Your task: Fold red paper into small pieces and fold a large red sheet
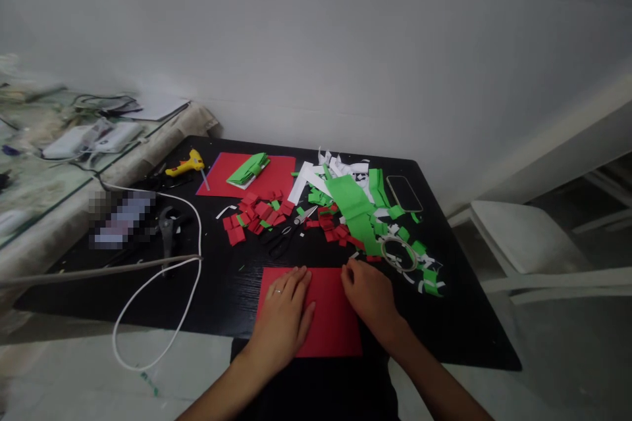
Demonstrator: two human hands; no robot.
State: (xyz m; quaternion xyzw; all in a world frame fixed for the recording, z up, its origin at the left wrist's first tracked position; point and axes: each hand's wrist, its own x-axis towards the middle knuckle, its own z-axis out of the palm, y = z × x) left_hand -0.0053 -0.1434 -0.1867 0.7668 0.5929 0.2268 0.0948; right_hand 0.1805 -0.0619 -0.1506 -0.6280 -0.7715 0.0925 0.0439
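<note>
A red sheet of paper (pixel 332 316) lies at the near edge of the black table (pixel 232 296). My left hand (pixel 284 316) rests flat on the sheet's left half, fingers stretched out and together. My right hand (pixel 368 293) sits at the sheet's upper right corner, fingers curled down onto its top edge. Whether it pinches the paper I cannot make out. Just beyond the sheet lie black-handled scissors (pixel 289 230) among small red paper squares (pixel 254 214).
Green strips (pixel 355 207) and white scraps (pixel 316 174) pile at the middle right, with a tape ring (pixel 397 253) and a phone (pixel 403 193). A yellow glue gun (pixel 186 164), another red sheet (pixel 276 174) and a white cable (pixel 162 276) lie left. A white chair (pixel 523 237) stands right.
</note>
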